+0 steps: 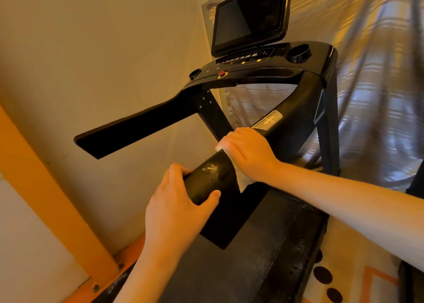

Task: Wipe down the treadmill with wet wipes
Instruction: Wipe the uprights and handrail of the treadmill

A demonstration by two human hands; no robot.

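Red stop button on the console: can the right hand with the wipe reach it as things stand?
Probably yes: the right hand wraps the wipe on the handrail, and nothing blocks the way up to the red button.

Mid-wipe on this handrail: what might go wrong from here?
The handrail shows a wet sheen right beside the gripping left hand, which may slip. The wet wipe is bunched under the right hand, a corner hanging loose; it may slide out. Moisture might seep round the silver plate just ahead.
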